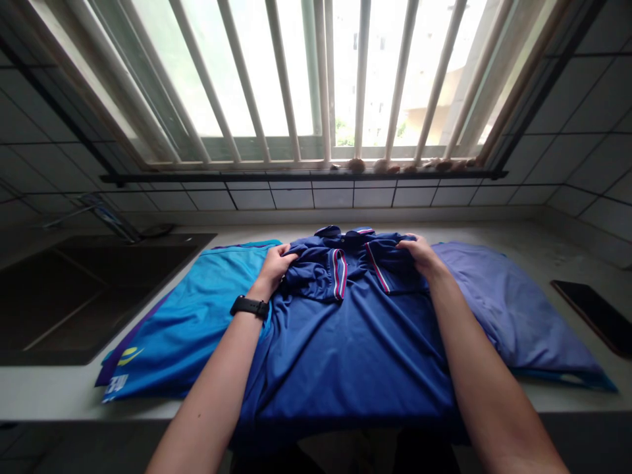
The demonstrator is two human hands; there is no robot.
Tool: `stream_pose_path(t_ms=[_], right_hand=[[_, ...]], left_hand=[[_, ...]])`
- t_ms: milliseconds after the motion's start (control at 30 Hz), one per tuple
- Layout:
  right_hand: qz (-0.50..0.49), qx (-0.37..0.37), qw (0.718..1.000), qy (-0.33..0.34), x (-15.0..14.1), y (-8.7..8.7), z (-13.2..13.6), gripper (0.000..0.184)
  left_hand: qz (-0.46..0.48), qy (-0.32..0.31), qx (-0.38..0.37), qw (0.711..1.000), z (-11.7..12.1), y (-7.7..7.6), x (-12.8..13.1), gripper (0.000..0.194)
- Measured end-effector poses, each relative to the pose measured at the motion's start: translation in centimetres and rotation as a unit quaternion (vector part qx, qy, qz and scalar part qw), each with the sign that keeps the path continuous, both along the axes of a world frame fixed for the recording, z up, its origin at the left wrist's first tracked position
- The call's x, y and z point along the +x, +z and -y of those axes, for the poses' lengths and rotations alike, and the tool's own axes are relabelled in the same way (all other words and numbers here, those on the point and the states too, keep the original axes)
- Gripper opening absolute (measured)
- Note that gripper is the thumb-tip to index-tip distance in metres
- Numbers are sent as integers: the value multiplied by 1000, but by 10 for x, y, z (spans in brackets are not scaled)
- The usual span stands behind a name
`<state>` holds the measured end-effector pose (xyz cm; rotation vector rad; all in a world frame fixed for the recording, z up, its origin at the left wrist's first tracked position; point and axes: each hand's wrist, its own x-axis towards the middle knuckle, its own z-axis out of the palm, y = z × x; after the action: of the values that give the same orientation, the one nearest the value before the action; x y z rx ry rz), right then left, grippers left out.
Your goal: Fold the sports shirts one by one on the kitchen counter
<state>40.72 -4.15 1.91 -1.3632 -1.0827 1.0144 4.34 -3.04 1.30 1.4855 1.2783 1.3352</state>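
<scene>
A dark blue polo shirt [345,342] lies flat on the counter, collar toward the window, both sleeves with red and white trim folded inward. My left hand [274,264], with a black watch on its wrist, pinches the folded left sleeve near the shoulder. At the other shoulder my right hand [419,254] grips the folded right sleeve. The shirt's lower hem hangs over the counter's front edge.
A light blue garment [197,316] lies under the shirt on the left, a lilac one [508,309] on the right. A dark sink [83,289] with a tap is at far left. A dark phone [595,313] rests at the right. Barred window behind.
</scene>
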Motion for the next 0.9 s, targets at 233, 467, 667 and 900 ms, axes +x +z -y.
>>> stream_pose_path(t_ms=[233, 467, 667, 900], right_hand=[[39, 165, 985, 0, 5, 16, 27, 38], [74, -23, 984, 162, -2, 14, 34, 52], [189, -61, 953, 229, 7, 30, 47, 31], [297, -118, 904, 282, 15, 30, 46, 26]], left_hand=[[-8, -63, 109, 992, 26, 23, -17, 30], [-147, -196, -49, 968, 36, 26, -16, 49], [-242, -280, -62, 927, 44, 31, -12, 46], [-283, -245, -45, 926, 30, 22, -7, 32]])
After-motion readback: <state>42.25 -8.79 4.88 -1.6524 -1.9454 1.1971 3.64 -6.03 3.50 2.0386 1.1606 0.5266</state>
